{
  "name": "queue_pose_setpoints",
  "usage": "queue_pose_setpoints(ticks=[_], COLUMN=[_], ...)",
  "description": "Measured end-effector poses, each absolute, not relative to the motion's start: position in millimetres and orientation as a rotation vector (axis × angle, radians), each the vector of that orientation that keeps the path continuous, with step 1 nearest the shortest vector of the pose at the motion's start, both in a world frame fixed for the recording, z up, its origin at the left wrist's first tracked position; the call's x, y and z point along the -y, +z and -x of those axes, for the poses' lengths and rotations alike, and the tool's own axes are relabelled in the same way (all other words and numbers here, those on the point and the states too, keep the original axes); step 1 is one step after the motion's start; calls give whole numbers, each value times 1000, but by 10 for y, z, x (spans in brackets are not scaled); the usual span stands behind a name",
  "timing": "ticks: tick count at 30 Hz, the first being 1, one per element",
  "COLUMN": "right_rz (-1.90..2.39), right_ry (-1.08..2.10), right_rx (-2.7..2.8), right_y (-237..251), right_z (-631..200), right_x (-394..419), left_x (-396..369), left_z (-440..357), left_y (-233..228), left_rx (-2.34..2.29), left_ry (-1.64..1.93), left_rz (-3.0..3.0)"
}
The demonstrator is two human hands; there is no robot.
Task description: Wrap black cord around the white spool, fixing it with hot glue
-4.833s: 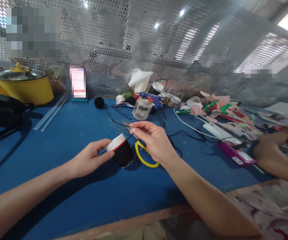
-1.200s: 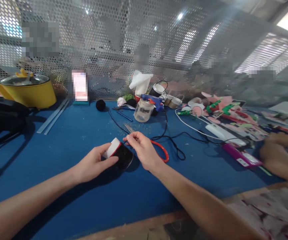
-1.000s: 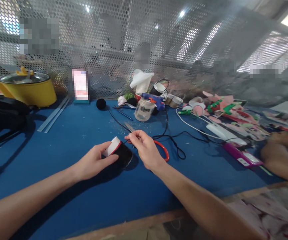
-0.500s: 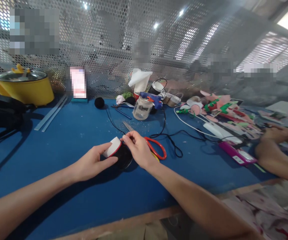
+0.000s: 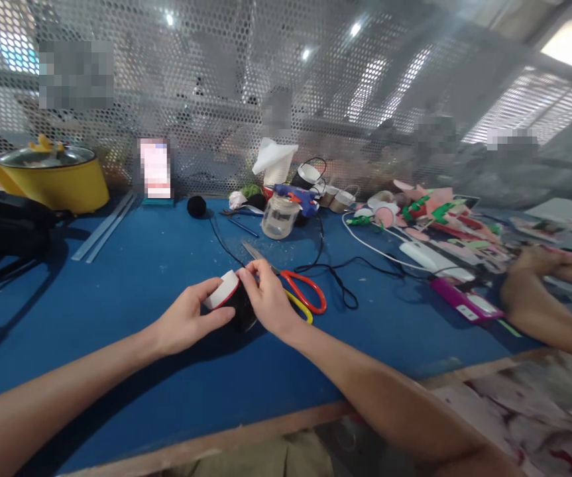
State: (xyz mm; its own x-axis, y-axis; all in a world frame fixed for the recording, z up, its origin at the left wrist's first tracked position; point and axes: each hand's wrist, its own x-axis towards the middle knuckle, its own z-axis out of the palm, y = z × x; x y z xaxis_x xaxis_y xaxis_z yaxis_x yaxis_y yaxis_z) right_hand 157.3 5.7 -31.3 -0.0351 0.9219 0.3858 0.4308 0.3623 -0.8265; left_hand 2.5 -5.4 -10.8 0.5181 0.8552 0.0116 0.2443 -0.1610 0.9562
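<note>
A small cup wrapped in black yarn (image 5: 236,306), with a white bottom and a red band, lies tilted on the blue table (image 5: 131,278). My left hand (image 5: 191,321) grips it at the white end. My right hand (image 5: 266,301) presses its fingers on the cup's black side. Scissors with red and yellow handles (image 5: 298,295) lie on the table just right of my right hand, untouched. A black yarn strand runs from the cup toward a black yarn ball (image 5: 197,206) at the back.
A glass jar (image 5: 276,220), a blue glue gun (image 5: 295,197), black and white cords, a pink device (image 5: 459,303) and felt scraps (image 5: 435,212) crowd the right. A yellow pot (image 5: 50,175) stands back left. Another person's hands (image 5: 539,278) work at the right. A mesh wall closes the back.
My right hand has let go of the scissors, which now lie on the table, and has moved left onto the cup. The left hand kept its hold.
</note>
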Motion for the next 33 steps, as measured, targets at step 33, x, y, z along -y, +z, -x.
queue_pose_setpoints(ticks=[33], right_rz=[1277], right_ry=[372], right_rx=[1658], right_y=[-275], right_z=[-1585], right_x=[-106], left_x=[-19], left_z=[-186], left_y=[-2], left_rx=[-1114], left_ry=[805], left_rz=[-1917])
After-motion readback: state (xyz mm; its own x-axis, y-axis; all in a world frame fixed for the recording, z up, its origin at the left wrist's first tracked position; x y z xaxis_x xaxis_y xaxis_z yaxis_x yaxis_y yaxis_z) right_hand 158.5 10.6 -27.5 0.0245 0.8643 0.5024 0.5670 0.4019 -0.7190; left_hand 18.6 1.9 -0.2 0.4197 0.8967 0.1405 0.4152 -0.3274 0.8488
